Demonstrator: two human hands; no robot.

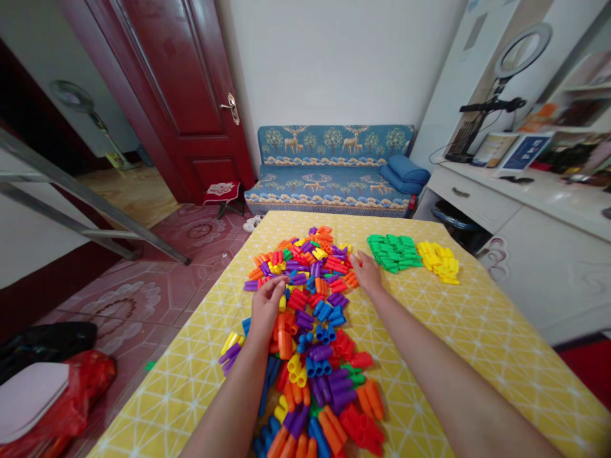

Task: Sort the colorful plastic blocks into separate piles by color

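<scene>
Multicoloured plastic bullet-shaped building blocks lie in a long loose pile down the yellow patterned tablecloth. Over the pile's left side is my left hand, its thumb and fingertips drawn close together; whatever may be between them is hidden. My right hand rests at the pile's right edge, with fingers apart beside orange and red blocks and nothing visible in them. To its right sits a group of green blocks. Farther right is a group of yellow blocks.
Beyond the table stands a blue patterned sofa, with a red stool to its left. A white cabinet flanks the right side. On the left are a metal ladder-like frame and a red bag on the floor.
</scene>
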